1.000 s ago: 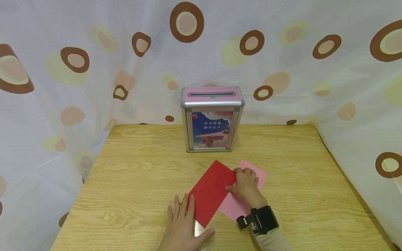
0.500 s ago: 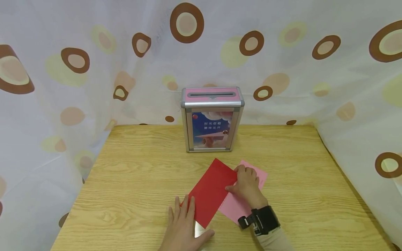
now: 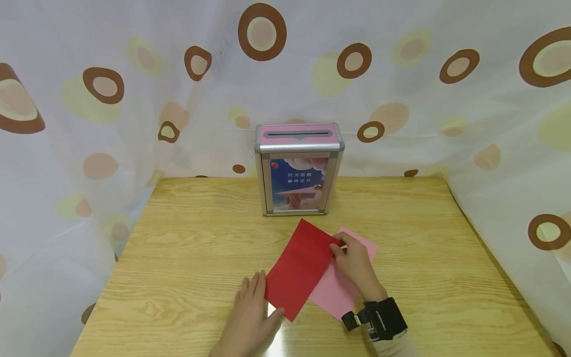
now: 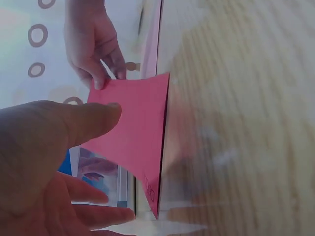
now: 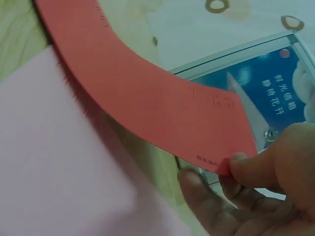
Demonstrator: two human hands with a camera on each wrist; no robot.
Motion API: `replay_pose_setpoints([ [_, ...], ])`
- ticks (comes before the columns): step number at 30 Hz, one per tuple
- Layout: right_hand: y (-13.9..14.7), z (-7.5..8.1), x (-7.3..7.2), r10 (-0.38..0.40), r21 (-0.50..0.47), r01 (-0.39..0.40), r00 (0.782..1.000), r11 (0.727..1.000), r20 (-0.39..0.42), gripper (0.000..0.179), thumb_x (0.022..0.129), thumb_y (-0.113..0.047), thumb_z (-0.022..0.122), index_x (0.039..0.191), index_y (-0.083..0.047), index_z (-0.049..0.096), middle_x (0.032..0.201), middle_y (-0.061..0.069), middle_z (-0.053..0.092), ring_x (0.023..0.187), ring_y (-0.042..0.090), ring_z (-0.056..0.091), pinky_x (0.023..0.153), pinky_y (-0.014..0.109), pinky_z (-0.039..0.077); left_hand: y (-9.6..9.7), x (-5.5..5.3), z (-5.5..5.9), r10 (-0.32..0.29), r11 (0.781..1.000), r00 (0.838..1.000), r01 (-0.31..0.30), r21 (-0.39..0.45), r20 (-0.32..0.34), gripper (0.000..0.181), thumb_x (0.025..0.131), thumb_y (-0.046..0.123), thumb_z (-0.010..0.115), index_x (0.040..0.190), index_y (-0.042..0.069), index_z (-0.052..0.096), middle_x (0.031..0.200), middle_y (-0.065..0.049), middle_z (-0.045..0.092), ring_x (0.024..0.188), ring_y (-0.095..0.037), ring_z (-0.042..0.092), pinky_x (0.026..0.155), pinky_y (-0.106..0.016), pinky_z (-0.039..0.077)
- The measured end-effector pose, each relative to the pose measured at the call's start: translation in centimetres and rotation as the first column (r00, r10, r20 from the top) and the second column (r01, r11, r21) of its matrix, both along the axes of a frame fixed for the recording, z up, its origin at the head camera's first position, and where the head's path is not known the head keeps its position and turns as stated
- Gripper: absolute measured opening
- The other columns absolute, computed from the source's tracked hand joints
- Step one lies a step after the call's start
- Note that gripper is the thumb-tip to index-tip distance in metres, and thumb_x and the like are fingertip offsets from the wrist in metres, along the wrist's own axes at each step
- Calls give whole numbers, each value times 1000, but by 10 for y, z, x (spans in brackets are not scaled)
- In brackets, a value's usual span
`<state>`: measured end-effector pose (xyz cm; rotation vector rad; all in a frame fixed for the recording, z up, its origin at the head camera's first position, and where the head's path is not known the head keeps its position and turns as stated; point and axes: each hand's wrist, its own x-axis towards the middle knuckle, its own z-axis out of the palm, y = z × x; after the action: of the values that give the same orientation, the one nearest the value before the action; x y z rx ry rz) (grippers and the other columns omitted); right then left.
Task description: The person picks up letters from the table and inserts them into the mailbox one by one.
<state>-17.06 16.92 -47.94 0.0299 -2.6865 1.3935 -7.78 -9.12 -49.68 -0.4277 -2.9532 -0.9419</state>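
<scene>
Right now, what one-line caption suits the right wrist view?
Right hand pinches a bent red envelope by its corner, pink paper and box nearby.

The head camera looks forward and down from above the near side of the table [image 3: 192,253], far enough back to take in both far corners. The left wrist camera sits close and low, rolled sideways so the tabletop fills its right side, facing past the left hand [image 3: 250,310] toward the far edge. The right wrist camera, also close and rolled, looks over the right hand [image 3: 357,260] toward that edge. Both wrist views share the red envelope [image 3: 301,270], the right hand and part of the box [image 3: 296,183].
</scene>
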Motion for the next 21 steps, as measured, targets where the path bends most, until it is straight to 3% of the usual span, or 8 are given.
replay_pose_setpoints([
  [4, -1, 9, 4, 58, -150, -54, 998, 987, 25, 14, 93, 1, 60, 107, -1, 64, 92, 19, 61, 62, 32, 67, 58, 43, 59, 0, -6, 1, -11, 998, 1000, 10, 65, 19, 79, 88, 30, 71, 146, -7, 31, 143, -27, 45, 131, -48, 37, 103, -58, 42],
  [8, -3, 15, 7, 105, -155, -105, 994, 982, -5, 13, 94, -1, 60, 106, -4, 65, 91, 17, 63, 61, 33, 65, 57, 42, 59, 1, -8, 1, -15, 992, 999, 9, 126, 46, 76, 90, 24, 70, 148, -5, 29, 135, -24, 53, 120, -35, 53, 95, -50, 51],
  [13, -7, 24, 13, 107, -131, -114, 993, 985, -58, 13, 94, -3, 61, 105, -8, 65, 86, 12, 65, 64, 31, 64, 55, 31, 56, 3, -9, 1, -25, 978, 1000, 21, 208, 13, 66, 90, 13, 69, 145, -3, 36, 115, -17, 66, 96, -20, 65, 80, -39, 57],
  [18, -9, 38, 20, 117, -141, -132, 987, 981, -112, 12, 94, -4, 62, 104, -9, 65, 82, 9, 67, 71, 21, 65, 63, 36, 59, 4, -10, 2, -22, 939, 999, 11, 343, 30, 42, 88, 2, 69, 127, 5, 54, 92, -6, 67, 71, -8, 63, 61, -25, 56],
  [21, -9, 47, 23, 133, -169, -156, 981, 973, -143, 12, 94, -7, 64, 106, -8, 64, 84, 9, 69, 73, 17, 66, 68, 40, 60, 6, -10, 3, -1, 926, 1000, -8, 377, 22, 33, 86, 0, 70, 115, 8, 59, 87, -3, 67, 69, -7, 62, 60, -25, 56],
])
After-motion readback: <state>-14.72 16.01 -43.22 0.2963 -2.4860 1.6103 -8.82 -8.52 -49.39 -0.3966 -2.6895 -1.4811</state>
